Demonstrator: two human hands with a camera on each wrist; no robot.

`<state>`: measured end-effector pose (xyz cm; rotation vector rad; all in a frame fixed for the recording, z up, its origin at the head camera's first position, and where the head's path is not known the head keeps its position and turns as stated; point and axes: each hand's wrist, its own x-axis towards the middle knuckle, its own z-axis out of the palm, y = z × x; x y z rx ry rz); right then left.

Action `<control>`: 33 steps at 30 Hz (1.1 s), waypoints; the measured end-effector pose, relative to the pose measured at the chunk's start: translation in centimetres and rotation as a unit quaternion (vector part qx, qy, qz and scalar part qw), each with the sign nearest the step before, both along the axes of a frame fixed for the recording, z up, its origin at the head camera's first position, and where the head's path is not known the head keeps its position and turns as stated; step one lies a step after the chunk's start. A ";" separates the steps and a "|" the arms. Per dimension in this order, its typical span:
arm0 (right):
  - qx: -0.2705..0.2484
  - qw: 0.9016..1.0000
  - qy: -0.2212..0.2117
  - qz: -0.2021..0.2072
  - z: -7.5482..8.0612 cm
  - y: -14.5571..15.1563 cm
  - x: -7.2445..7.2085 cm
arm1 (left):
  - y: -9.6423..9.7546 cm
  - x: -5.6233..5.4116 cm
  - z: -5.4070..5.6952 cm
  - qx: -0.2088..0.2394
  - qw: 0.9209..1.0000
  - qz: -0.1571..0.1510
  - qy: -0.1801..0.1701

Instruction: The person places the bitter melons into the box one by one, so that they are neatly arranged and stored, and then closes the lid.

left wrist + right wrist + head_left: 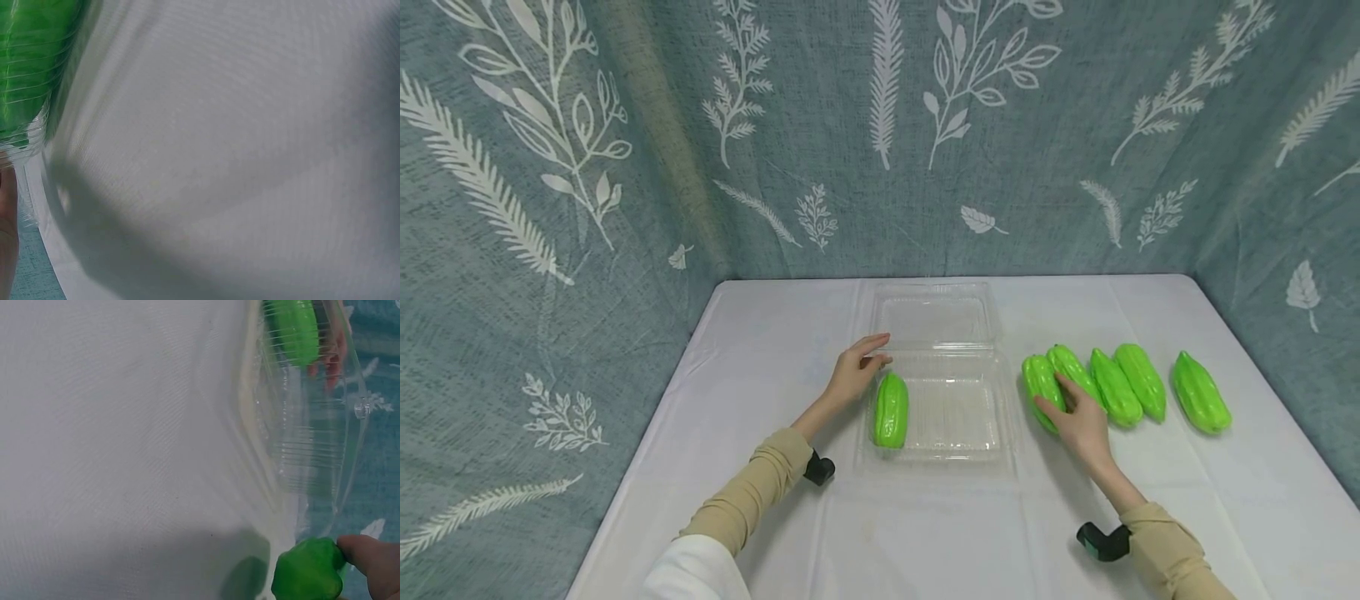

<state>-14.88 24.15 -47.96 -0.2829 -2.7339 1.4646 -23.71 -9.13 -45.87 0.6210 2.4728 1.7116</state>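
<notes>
Leaf-printed cloth [820, 108] is hung behind a white-covered counter [760, 333]; on it, right of the clear box [955, 412], the held fruit [1038, 375] is grasped between thumb and fingers of the right hand [1081, 421], probably because it is the one nearest the box; whether it is lifted cannot be told. Close to it three fruits [1115, 387] are laid side by side; a lone fruit [1201, 393] is set apart, towards the counter's right edge. By the box's left rim the left hand [853, 371] is held with fingers loosely extended, nothing grasped, perhaps as a steadying aid; firm contact cannot be confirmed. Just inside that left wall the boxed fruit [891, 412] is laid lengthwise, presumably so that space is saved; bare tray is offered beside it; the lid [932, 321] is folded back, so access is unblocked; between box and right hand, open counter is seen.
</notes>
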 end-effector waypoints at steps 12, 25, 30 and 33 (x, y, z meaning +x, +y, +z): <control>-0.009 1.000 -0.010 -0.007 1.2 -0.2 0.0 | -0.2 0.0 -0.2 -0.002 1.000 0.001 -0.003; -0.037 0.999 0.004 -0.028 2.5 0.1 -0.4 | -0.3 -1.5 -2.6 0.004 1.000 0.006 0.011; -0.051 0.997 0.017 -0.047 3.4 0.0 -0.4 | -0.3 -2.1 -3.5 0.006 1.000 0.011 0.021; -0.057 0.996 0.032 -0.058 3.6 0.1 -0.5 | -0.3 -2.1 -3.5 0.008 1.000 0.009 0.019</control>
